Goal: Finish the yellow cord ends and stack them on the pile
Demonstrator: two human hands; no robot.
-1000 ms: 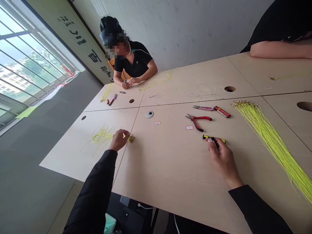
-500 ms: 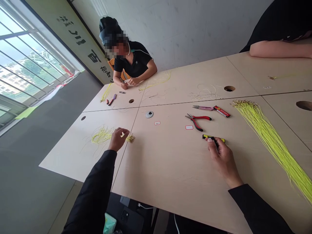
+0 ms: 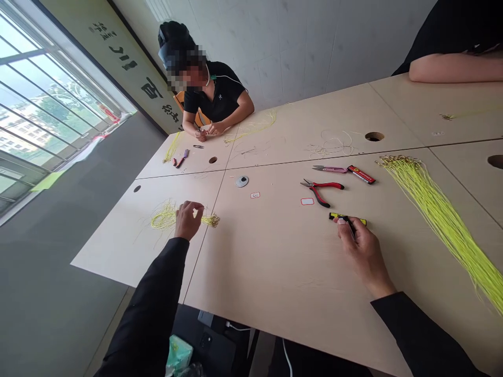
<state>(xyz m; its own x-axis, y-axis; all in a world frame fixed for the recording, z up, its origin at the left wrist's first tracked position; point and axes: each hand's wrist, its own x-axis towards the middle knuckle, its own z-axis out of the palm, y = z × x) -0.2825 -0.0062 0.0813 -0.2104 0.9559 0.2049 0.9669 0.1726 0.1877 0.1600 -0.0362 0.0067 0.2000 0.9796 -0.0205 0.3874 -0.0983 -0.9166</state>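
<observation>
My left hand hovers at a loose bundle of thin yellow cords with gold-coloured metal ends. Its thumb and forefinger are pinched together; whatever lies between the tips is too small to make out. On the right, the fingers of my right hand are closed round a slim black tool whose kind I cannot tell. Just beyond those fingertips lies a yellow-and-black bar-shaped object, partly covered by the hand.
Red-handled pliers, pink-handled scissors and a red box-like item lie beyond my right hand. A long yellow cord bundle stretches along the right. Across the table sits a co-worker; another person's arm rests far right.
The view has shifted slightly. My left hand stays pinched over the loose cords with little movement, and my right hand keeps its grip on the black tool.
</observation>
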